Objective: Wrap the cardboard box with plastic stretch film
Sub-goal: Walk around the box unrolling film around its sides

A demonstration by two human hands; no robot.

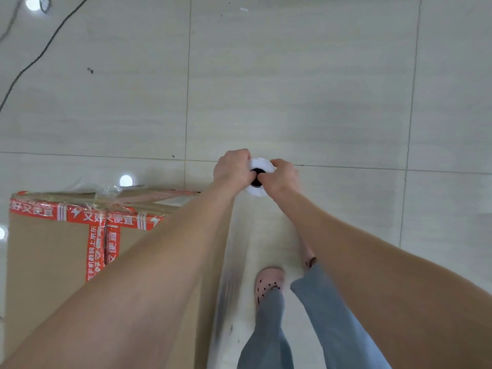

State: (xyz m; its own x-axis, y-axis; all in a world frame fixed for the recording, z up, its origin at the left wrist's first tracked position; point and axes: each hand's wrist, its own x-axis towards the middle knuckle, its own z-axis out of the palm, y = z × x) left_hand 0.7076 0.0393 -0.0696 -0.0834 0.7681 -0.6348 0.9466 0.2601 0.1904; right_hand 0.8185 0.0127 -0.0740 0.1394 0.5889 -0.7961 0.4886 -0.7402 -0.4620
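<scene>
on a tiled floor (292,75), a person's left hand (233,169) and right hand (282,177) both grip the upright film roll (262,163) just right of the taped cardboard box (53,249); seemingly mid-wrap, the next pass likely calls for steady tension round the corner.

Single view, from my head.
Wide-angle, facing forward and steeply down onto the tiled floor (292,89).
</scene>
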